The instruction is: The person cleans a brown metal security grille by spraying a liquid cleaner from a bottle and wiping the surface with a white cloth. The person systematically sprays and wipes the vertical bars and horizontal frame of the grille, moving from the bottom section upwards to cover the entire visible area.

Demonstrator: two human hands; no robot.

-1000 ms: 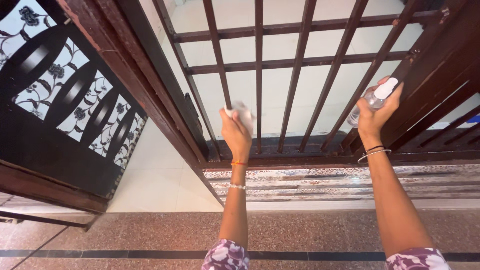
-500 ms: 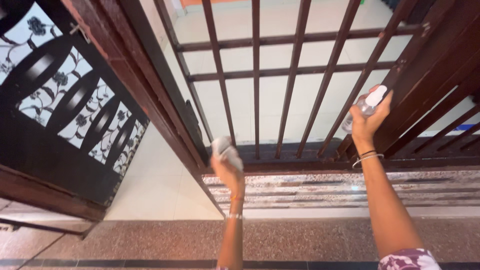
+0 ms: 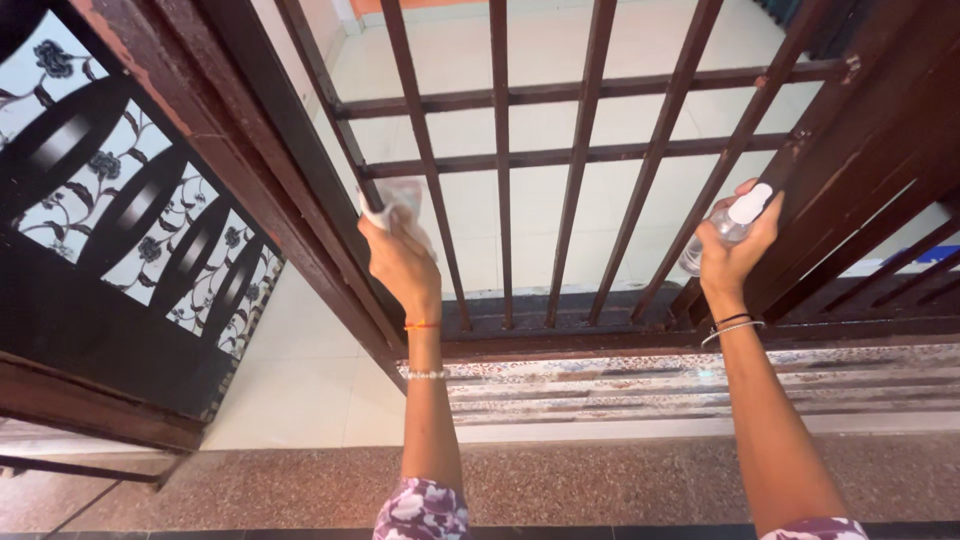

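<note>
My left hand point(image 3: 398, 262) grips a crumpled white cloth point(image 3: 402, 202) and presses it against the leftmost vertical bar of a dark brown metal grille gate point(image 3: 503, 160), near the gate's frame. My right hand point(image 3: 732, 255) holds a small clear spray bottle point(image 3: 728, 226) with a white cap, raised beside the gate's right-hand bars and close to the wooden frame there. Both arms reach up and forward, with bracelets on the wrists.
An open dark door panel point(image 3: 120, 220) with floral frosted glass stands at the left. A patterned marble threshold point(image 3: 700, 385) lies under the gate, and speckled reddish flooring point(image 3: 600, 480) is nearest me. Pale tiled floor point(image 3: 540, 210) shows beyond the bars.
My left hand went down to the gate's bottom rail with the cloth, then rose again and shifted left onto the leftmost bar. My right hand with the bottle stayed about where it was.
</note>
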